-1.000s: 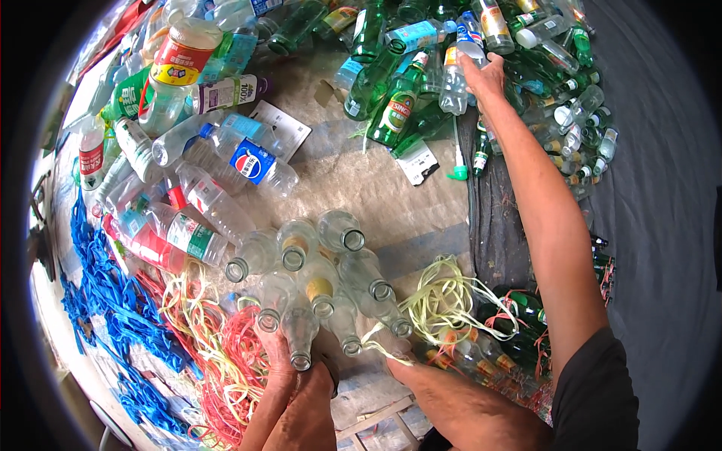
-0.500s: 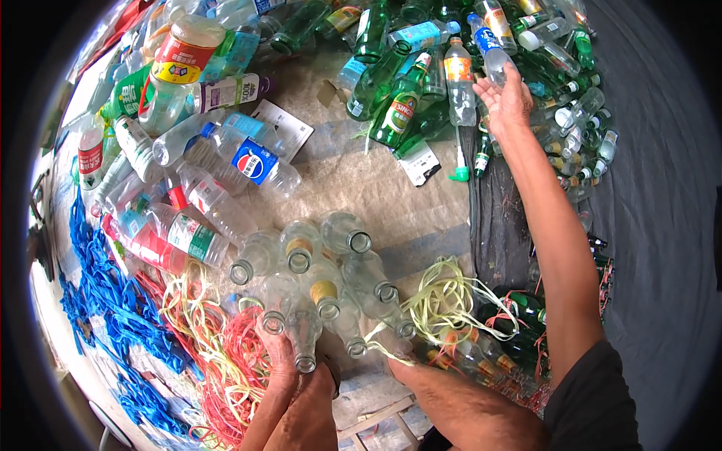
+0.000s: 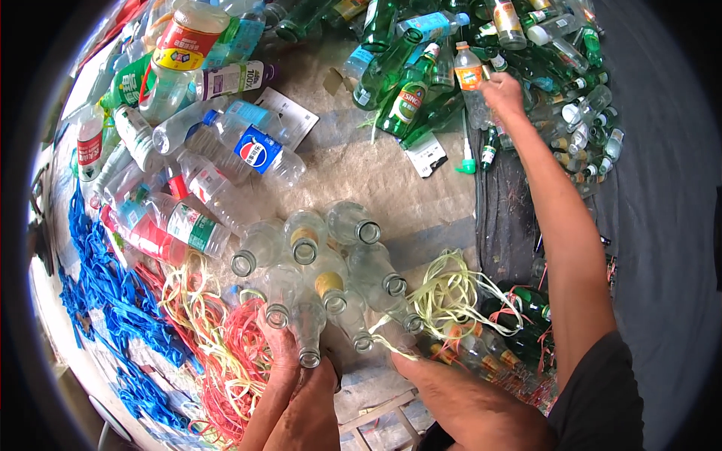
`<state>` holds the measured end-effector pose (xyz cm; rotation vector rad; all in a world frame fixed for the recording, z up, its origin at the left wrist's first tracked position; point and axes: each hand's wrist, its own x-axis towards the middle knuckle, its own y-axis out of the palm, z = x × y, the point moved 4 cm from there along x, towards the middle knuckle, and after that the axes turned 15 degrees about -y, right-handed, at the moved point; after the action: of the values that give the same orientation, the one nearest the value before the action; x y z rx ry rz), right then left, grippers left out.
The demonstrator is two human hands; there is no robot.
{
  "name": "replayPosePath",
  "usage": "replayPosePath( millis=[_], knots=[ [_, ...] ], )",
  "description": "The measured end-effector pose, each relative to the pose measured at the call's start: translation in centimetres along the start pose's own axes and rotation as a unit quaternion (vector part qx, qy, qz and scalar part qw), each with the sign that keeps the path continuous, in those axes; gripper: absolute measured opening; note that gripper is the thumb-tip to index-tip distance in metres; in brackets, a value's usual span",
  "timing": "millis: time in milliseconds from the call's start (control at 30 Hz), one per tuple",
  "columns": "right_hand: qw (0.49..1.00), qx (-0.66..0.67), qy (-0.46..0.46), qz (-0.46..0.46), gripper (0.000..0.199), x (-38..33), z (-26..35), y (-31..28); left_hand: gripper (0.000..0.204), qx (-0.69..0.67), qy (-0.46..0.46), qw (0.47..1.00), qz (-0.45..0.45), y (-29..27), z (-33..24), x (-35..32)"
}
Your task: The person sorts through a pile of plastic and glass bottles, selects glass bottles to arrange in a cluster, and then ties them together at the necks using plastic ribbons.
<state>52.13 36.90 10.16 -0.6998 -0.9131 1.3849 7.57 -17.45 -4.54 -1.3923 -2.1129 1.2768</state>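
Dark cloth [image 3: 654, 225] covers the R side of the floor, w/ a big heap of green & clear bottles [image 3: 535, 66] at the far end. From where I stand, clear-glass bottles [image 3: 323, 263], approx. nine, sit bunched just ahead of the person's knees. At the heap's near edge, an orange-label bottle [image 3: 468, 79] lies just L of the R hand [image 3: 504, 96], whose fingers curl; can't tell if they grip it. The L hand [image 3: 280, 342] is at the bunch's near-L edge, fingers part-hidden, grip unclear. Step in hand looks like picking from the heap; next move prob. calls for a firm hold w/o jostling neighbors.
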Motion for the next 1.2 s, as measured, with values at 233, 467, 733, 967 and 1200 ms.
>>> replayPosePath(
  millis=[233, 467, 733, 967, 1200],
  knots=[
    [0.981, -0.191, 0.003, 0.040, 0.078, -3.8, -0.1, 4.8, 0.040, 0.090, 0.013, 0.996, -0.008, 0.3, 3.3, -0.6],
    [0.971, -0.236, -0.003, 0.048, 0.070, -3.9, -0.9, 5.0, 0.049, 0.057, -0.048, 0.991, 0.111, 1.5, 3.4, -1.6],
    [0.997, -0.073, 0.013, -0.029, 0.062, -6.9, -0.2, 3.9, 0.037, -0.008, -0.030, 0.998, 0.063, -0.5, 0.8, -0.4],
    [0.919, 0.394, -0.022, 0.019, 0.034, 1.9, 7.5, -2.5, 0.036, 0.031, 0.035, 0.999, 0.006, -2.7, -3.4, 0.7],
    [0.987, 0.133, -0.072, -0.049, 0.063, 10.8, 7.8, -8.9, 0.037, 0.026, -0.001, 0.999, 0.044, -2.2, -1.3, 0.2]
  ],
)
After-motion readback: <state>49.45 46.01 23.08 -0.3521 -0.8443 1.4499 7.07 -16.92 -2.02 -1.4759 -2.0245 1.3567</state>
